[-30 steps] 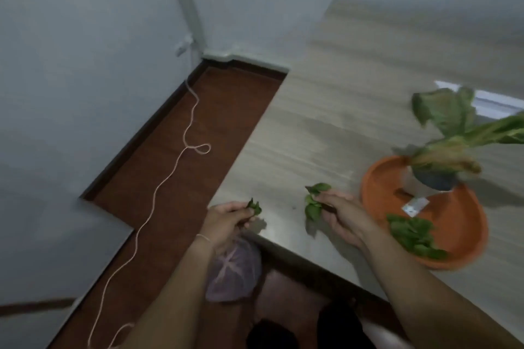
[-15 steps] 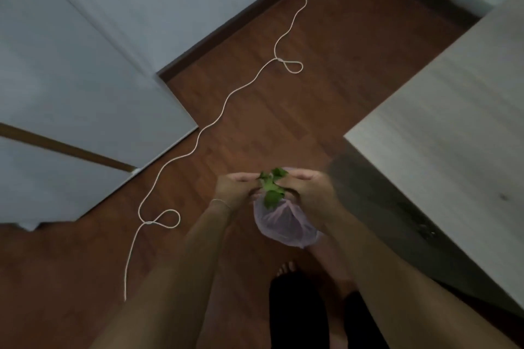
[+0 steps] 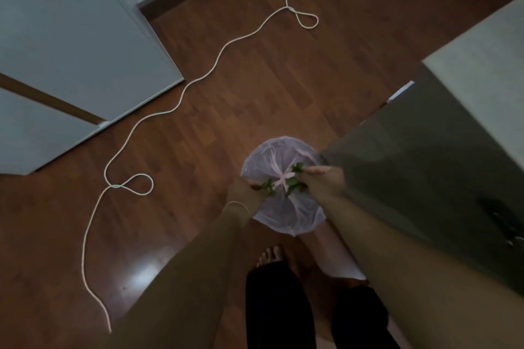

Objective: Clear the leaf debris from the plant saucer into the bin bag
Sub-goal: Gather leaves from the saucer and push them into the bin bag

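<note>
A thin pale purple bin bag hangs over the wooden floor, spread wide between my two hands. My left hand pinches the bag's left rim together with a small clump of green leaves. On the other side my right hand grips the right rim and more green leaves. The bag's pink ties gather in a star at its middle. The plant saucer is out of view.
The grey table fills the right side, its dark side panel just right of the bag. A white cord snakes across the brown floor. Pale cabinet doors stand at the upper left. My bare foot and dark trouser legs are below.
My view swung from the tabletop down to the floor. Both hands carried leaves off the table to the bag. Since half a second ago, the hands have pulled apart, spreading the bag wider.
</note>
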### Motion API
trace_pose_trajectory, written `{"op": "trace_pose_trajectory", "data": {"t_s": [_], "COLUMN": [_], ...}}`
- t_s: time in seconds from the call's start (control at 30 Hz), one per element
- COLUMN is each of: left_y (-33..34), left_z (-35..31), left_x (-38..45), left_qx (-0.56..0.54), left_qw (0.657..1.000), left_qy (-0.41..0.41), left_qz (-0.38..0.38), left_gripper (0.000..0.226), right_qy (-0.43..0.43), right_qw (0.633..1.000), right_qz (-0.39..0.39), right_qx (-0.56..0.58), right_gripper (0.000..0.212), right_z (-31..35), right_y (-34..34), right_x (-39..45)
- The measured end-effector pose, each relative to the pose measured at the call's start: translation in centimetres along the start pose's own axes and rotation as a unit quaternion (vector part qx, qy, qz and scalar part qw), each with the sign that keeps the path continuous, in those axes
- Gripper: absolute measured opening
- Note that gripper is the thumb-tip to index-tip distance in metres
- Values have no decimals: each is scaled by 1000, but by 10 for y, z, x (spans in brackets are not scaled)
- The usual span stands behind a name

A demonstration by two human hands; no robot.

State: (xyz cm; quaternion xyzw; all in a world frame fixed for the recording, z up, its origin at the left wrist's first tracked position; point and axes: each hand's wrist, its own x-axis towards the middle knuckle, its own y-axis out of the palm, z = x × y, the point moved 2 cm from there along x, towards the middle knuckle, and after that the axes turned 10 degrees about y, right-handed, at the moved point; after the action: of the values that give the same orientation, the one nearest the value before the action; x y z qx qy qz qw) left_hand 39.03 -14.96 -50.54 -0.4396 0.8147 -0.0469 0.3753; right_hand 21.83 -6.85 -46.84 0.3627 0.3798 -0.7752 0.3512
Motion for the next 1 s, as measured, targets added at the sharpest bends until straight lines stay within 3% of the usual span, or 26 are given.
{"op": "trace_pose_trajectory", "data": {"t_s": [0.07, 0.17, 0.3, 0.43, 0.53, 0.6, 1.0], "left_y": [3, 6, 8, 10, 12, 13, -7], "left_z": [-5, -14, -15, -11, -8, -8, -39], "left_x": [0, 0, 4, 5, 8, 8, -6], "left_qx": [21, 65, 87, 121, 133, 137, 130], "left_qw": [999, 996, 993, 988, 986, 985, 985], "left_qy": [22, 58, 69, 77, 82, 89, 112], "left_qz": [10, 26, 32, 51, 54, 53, 5], "left_gripper": [4, 15, 16, 19, 16, 17, 16], "right_qy": [7, 11, 3, -24, -30, -21, -25], "right_qw": [1000, 1000, 995, 989, 985, 984, 986], "right_qz": [1, -12, 10, 30, 16, -6, 1], "right_qx": [-16, -13, -99, -142, -170, -179, -165], "right_gripper": [18, 28, 15, 26, 19, 12, 20], "right_z": [0, -3, -2, -11, -17, -20, -7], "right_y": [4, 5, 0, -3, -5, -6, -7], "right_x": [3, 9, 11, 16, 20, 24, 11]}}
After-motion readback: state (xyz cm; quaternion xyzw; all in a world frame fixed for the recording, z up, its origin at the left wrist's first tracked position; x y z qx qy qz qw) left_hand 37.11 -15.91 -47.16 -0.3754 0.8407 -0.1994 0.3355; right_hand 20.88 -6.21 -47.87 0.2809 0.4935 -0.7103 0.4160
